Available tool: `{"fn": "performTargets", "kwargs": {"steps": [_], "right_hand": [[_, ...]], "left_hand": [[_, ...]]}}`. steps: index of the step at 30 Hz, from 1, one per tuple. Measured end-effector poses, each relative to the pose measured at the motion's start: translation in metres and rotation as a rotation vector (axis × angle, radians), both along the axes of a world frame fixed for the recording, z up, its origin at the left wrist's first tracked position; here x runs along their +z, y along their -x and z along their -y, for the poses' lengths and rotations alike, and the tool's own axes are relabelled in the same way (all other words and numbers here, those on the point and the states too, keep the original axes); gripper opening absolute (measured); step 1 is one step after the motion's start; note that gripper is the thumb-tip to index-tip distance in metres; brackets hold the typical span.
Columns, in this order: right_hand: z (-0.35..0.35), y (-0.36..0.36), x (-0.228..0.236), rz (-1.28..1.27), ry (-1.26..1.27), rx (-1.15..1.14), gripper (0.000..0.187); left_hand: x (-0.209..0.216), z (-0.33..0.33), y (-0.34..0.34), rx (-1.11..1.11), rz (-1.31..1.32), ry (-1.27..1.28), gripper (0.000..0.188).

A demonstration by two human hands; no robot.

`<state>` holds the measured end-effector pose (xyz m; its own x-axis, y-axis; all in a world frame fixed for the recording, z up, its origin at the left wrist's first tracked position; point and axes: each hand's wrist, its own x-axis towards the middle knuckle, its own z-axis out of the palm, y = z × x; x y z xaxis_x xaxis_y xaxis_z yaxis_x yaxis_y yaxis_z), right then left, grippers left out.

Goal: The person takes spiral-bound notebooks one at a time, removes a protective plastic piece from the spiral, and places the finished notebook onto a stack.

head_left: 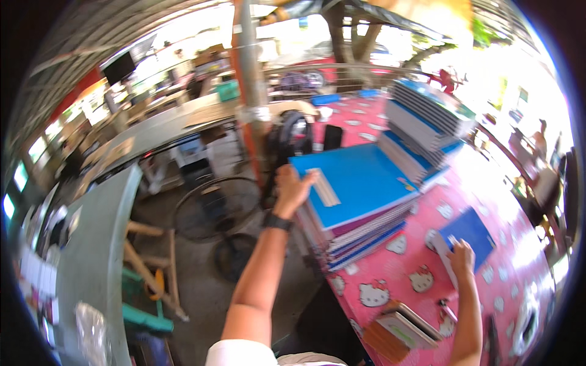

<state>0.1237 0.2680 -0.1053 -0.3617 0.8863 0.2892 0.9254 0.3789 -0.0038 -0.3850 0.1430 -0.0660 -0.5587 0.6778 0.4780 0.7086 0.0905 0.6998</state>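
At the notebook stack [363, 186] edge, left grip [293, 190] touches, spread; right grip [462, 256] pinches blue booklet [475, 235].

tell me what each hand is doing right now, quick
Left hand: open, at the left edge of the notebook stack.
Right hand: fingers curled at the dark blue booklet; blur hides whether it grips.
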Motion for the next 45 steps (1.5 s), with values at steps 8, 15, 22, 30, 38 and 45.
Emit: {"fn": "performTargets", "kwargs": {"steps": [8,15,22,30,38,45], "right_hand": [[0.013,0.013,0.024,0.015,0.017,0.068,0.025],[-0.003,-0.022,0.025,-0.031,0.019,0.119,0.028],[-0.023,0.015,0.023,0.106,0.16,0.114,0.026],[-0.009,0.008,0.048,0.181,0.276,0.042,0.027],[-0.03,0.051,0.024,0.066,0.131,0.2,0.032],[-0.017,0.046,0.031,0.055,0.118,0.282,0.028]], "left_hand": [[0.052,0.064,-0.062,0.195,-0.135,-0.64,0.062],[0.075,0.107,-0.197,-0.603,-0.131,-0.856,0.028],[0.004,0.035,-0.248,-1.158,0.582,-0.065,0.019],[-0.089,-0.109,-0.307,-0.713,0.27,-0.011,0.04],[-0.117,-0.145,-0.326,-0.766,0.481,-0.022,0.028],[-0.106,-0.137,-0.323,-0.713,0.419,-0.037,0.023]]}}
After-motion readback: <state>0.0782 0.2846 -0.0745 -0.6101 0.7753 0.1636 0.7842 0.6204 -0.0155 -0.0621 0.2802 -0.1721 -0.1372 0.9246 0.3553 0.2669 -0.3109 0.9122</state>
